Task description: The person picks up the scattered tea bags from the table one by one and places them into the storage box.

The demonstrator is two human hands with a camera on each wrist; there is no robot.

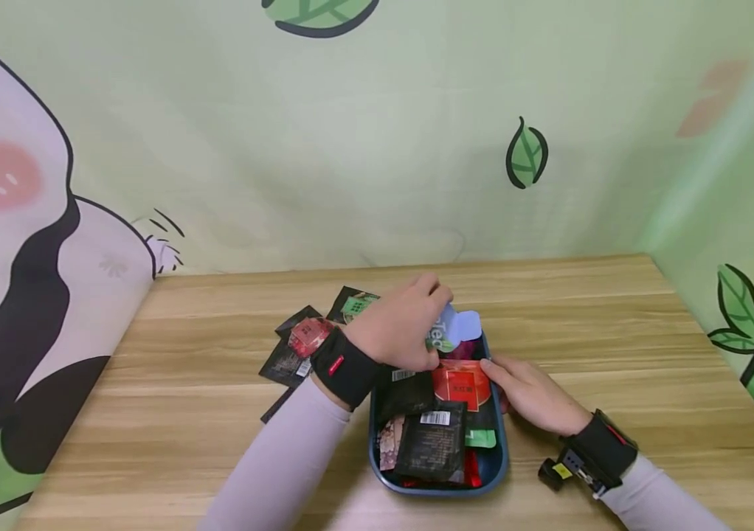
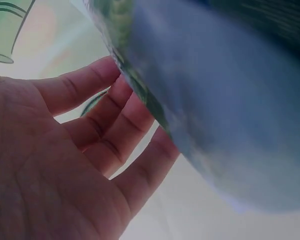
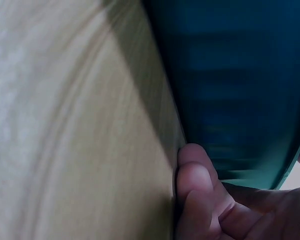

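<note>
Over the far end of a blue plastic bin [image 1: 496,472], my left hand [image 1: 403,324] pinches a light-blue tea sachet [image 1: 463,325] with green print. In the left wrist view the fingers meet the edge of that blurred sachet [image 2: 215,110]; the thumb is out of view. My right hand [image 1: 539,394] grips the right side of the bin, its thumb at the rim and its curled fingers [image 3: 195,177] low against the outer wall [image 3: 230,90]. Inside the bin lie black sachets [image 1: 431,446], a red one [image 1: 462,385] and a green-edged one [image 1: 480,438].
Left of the bin, several black sachets lie overlapped on the wooden table [image 1: 184,398], one with a red label [image 1: 310,336] and one with a green label [image 1: 355,306]. A printed cloth backdrop [image 1: 377,147] rises behind the table's far edge.
</note>
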